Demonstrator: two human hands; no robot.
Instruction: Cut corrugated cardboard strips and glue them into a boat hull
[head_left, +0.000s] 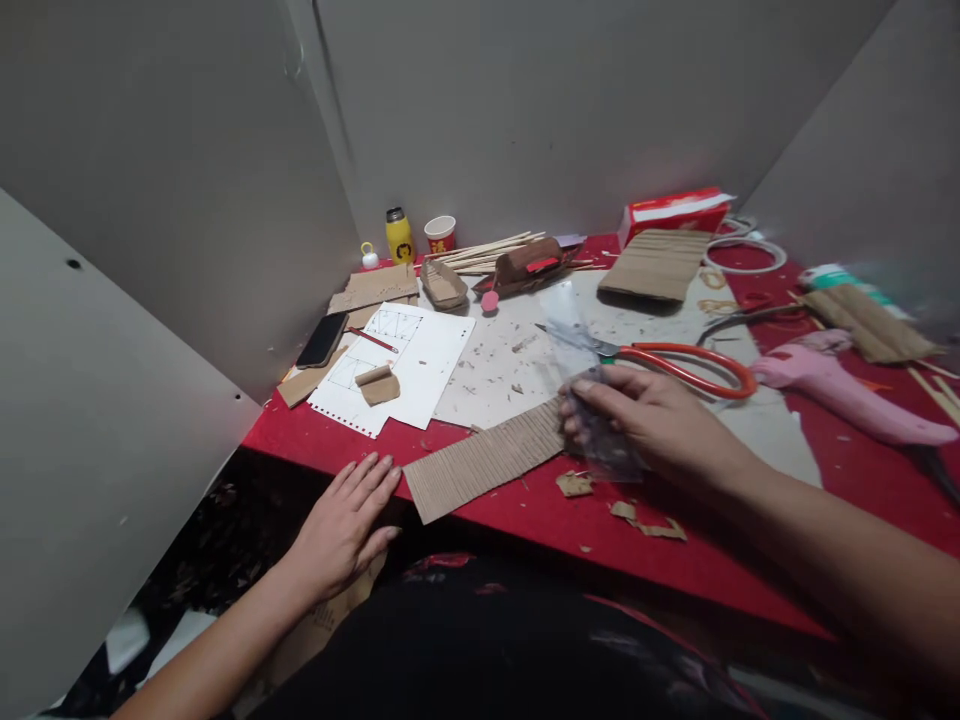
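Between my hands a corrugated cardboard strip (487, 452) lies slantwise near the table's front edge. My left hand (346, 520) is open at that edge, fingers stretched out, with fingertips close beside the strip's left end. Over the right end, my right hand (637, 410) is closed around a clear plastic strip (566, 325); whether it has ruler marks I cannot make out. Just beyond this hand lie scissors (675, 362) with orange-red handles. Torn cardboard scraps (649, 522) lie in front of it.
A white sheet with drawings (435, 350), a pencil (375, 340) and a phone (322, 340) lie at left. Behind stand a yellow bottle (400, 240) and a paper cup (440, 235), near wooden sticks (487, 252). A pink glue gun (855, 395) lies right; grey panels surround the red table.
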